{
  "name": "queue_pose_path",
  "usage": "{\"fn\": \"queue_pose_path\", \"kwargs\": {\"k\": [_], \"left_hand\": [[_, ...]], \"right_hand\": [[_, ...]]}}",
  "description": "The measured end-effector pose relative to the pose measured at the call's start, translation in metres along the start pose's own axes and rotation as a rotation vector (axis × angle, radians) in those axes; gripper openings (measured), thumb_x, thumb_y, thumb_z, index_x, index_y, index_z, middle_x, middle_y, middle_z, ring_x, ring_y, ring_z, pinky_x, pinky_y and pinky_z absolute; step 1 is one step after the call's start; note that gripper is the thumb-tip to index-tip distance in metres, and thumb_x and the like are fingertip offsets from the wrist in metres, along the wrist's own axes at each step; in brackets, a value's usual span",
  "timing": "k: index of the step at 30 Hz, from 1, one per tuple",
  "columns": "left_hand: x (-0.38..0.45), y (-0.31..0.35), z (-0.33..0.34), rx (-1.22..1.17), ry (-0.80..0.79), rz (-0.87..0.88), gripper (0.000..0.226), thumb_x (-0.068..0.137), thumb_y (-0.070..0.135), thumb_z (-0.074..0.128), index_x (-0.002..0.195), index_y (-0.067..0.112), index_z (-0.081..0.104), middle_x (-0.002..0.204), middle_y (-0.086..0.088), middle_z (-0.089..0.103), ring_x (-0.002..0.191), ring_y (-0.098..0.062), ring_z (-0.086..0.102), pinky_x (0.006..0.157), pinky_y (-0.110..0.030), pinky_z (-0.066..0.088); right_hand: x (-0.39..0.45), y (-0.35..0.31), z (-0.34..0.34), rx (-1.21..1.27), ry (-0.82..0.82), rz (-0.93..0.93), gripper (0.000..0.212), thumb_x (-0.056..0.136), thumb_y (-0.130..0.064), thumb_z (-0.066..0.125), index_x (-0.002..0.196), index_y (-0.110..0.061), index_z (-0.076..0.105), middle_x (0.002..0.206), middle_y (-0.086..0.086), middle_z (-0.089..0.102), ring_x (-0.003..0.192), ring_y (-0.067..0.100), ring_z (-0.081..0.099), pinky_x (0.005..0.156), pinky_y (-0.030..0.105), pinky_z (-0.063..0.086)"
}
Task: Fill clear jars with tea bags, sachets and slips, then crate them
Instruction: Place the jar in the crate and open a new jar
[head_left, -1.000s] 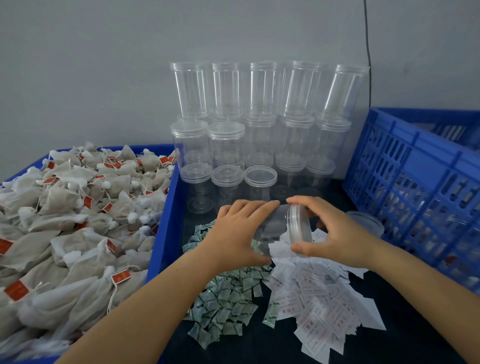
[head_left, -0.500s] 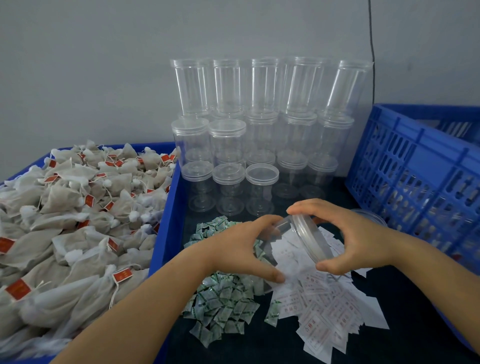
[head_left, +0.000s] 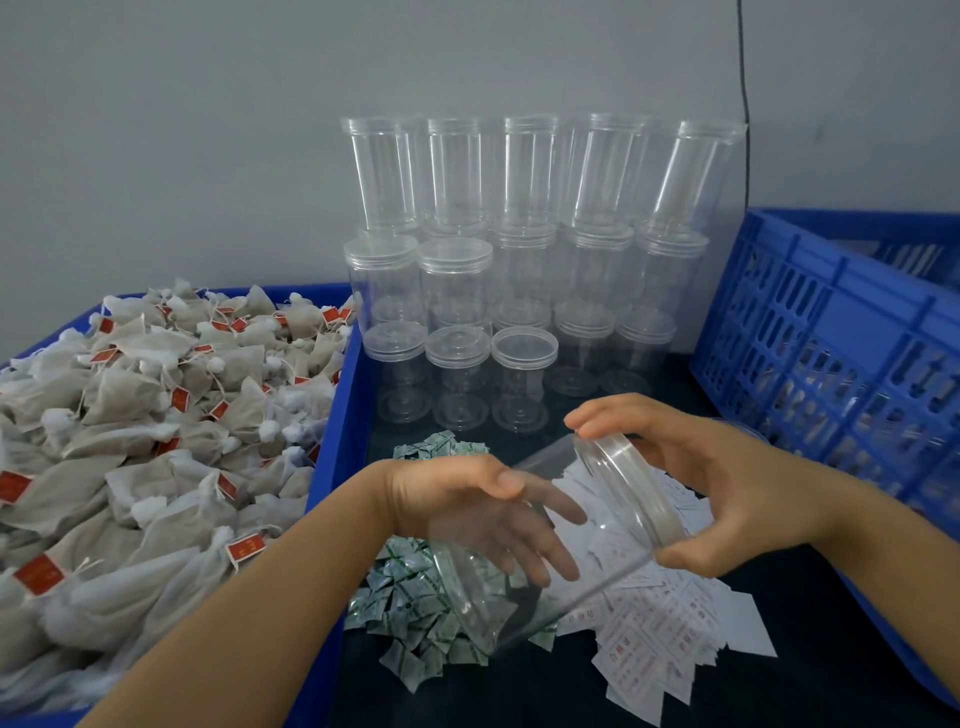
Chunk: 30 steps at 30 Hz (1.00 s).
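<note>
Both hands on one clear jar (head_left: 524, 566), held tilted above the dark tabletop (head_left: 779, 691). Right hand (head_left: 727, 499) grasping the lid (head_left: 631, 488) at the raised upper end, thumb under the rim and fingers arched over the top. Left hand (head_left: 467, 506) laid over the jar body, fingers spread and loose against the clear wall rather than clenched, thumb on top. Jar bottom angled down toward the viewer, empty as far as can be seen.

Directly beneath the jar, a heap of green-printed sachets (head_left: 415, 613). Just right of the jar's lower end, a spread of white slips (head_left: 654, 639) with red print, overlapping each other. Beyond the jar, against the grey wall (head_left: 208, 130), a stack of empty clear jars (head_left: 524, 260) three tiers high, most capped; top right one leaning. Left of the jar, past a blue rim, a blue bin (head_left: 332, 457) heaped with tea bags (head_left: 145, 441) bearing red tags and white strings. Right of the jar, a blue slotted crate (head_left: 831, 322), close to the right wrist; contents not clear from this angle. Another lid or jar partly hidden behind the right hand, too little shown to tell which.
</note>
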<state>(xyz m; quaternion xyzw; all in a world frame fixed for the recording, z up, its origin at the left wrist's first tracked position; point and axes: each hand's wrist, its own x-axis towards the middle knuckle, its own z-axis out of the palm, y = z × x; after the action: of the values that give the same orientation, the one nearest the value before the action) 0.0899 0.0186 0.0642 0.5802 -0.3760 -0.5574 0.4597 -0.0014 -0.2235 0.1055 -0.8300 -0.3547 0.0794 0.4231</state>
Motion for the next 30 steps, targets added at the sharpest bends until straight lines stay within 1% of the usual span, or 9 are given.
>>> {"fn": "queue_pose_path", "kwargs": {"k": [3,6,8,11,14,17,19,25,30], "left_hand": [[-0.002,0.002,0.002,-0.018,0.053,0.014,0.093,0.062,0.061,0.073,0.133,0.012,0.04,0.12,-0.017,0.059,0.101,-0.025,0.059,0.088,-0.034,0.044],[0.002,0.001,0.005,0.153,0.355,0.035,0.09,0.063,0.047,0.07,0.14,0.017,0.035,0.127,-0.006,0.059,0.113,-0.019,0.059,0.099,-0.035,0.045],[0.005,0.0,0.006,0.312,0.567,0.067,0.088,0.062,0.045,0.077,0.139,0.032,0.035,0.129,0.01,0.055,0.118,-0.009,0.055,0.099,-0.025,0.043],[0.006,-0.005,0.001,0.775,0.819,0.049,0.099,0.063,0.052,0.082,0.144,0.04,0.025,0.136,0.014,0.047,0.125,-0.008,0.042,0.1,-0.026,0.036],[0.006,-0.007,0.0,1.293,0.965,-0.003,0.101,0.067,0.061,0.072,0.149,0.037,0.017,0.145,0.011,0.037,0.129,-0.015,0.031,0.107,-0.038,0.026],[0.004,-0.001,0.004,1.757,1.013,0.078,0.094,0.062,0.055,0.077,0.144,0.03,0.039,0.138,0.002,0.05,0.121,-0.023,0.047,0.097,-0.041,0.037],[0.006,0.002,0.006,1.916,1.03,0.182,0.089,0.054,0.048,0.084,0.135,0.026,0.053,0.131,-0.003,0.058,0.113,-0.027,0.057,0.09,-0.043,0.045],[0.009,0.002,0.011,1.991,1.023,0.253,0.087,0.053,0.045,0.086,0.133,0.025,0.056,0.129,-0.005,0.06,0.11,-0.026,0.06,0.088,-0.042,0.047],[0.011,0.004,0.012,1.926,1.038,0.198,0.087,0.054,0.049,0.083,0.133,0.024,0.056,0.129,-0.004,0.06,0.11,-0.027,0.059,0.088,-0.042,0.046]], "right_hand": [[0.0,0.001,0.0,-0.032,-0.026,0.016,0.092,0.067,-0.024,0.08,0.143,-0.052,0.035,0.152,-0.026,0.032,0.147,0.006,0.028,0.117,0.02,0.028],[0.002,0.004,-0.001,-0.05,-0.032,0.21,0.119,0.058,-0.062,0.087,0.142,-0.073,0.004,0.158,-0.038,0.007,0.148,-0.007,0.012,0.12,0.025,0.02],[0.005,0.008,-0.001,0.031,0.136,0.354,0.114,0.052,-0.077,0.08,0.131,-0.082,-0.002,0.158,-0.039,0.002,0.148,-0.007,0.015,0.118,0.028,0.025],[0.01,0.02,0.002,0.276,0.429,0.597,0.109,0.053,-0.076,0.069,0.145,-0.065,0.01,0.162,-0.009,0.025,0.136,0.013,0.045,0.105,0.032,0.045],[0.011,0.037,0.007,0.634,0.507,0.815,0.121,0.047,-0.075,0.067,0.155,-0.036,0.027,0.14,0.012,0.05,0.107,0.031,0.069,0.081,0.04,0.061],[0.013,0.042,0.013,0.919,0.475,0.931,0.12,0.048,-0.076,0.07,0.151,-0.025,0.035,0.131,0.026,0.054,0.097,0.047,0.071,0.068,0.045,0.063],[0.016,0.045,0.018,1.002,0.431,0.961,0.119,0.051,-0.078,0.067,0.148,-0.015,0.04,0.128,0.033,0.058,0.098,0.05,0.069,0.065,0.045,0.062],[0.019,0.051,0.023,0.924,0.423,0.87,0.086,0.063,-0.068,0.065,0.125,-0.008,0.063,0.093,0.023,0.074,0.082,0.035,0.074,0.064,0.037,0.061],[0.017,0.051,0.023,0.766,0.492,0.756,0.074,0.064,-0.062,0.067,0.121,-0.016,0.065,0.103,0.022,0.072,0.078,0.029,0.072,0.068,0.036,0.06]]}}
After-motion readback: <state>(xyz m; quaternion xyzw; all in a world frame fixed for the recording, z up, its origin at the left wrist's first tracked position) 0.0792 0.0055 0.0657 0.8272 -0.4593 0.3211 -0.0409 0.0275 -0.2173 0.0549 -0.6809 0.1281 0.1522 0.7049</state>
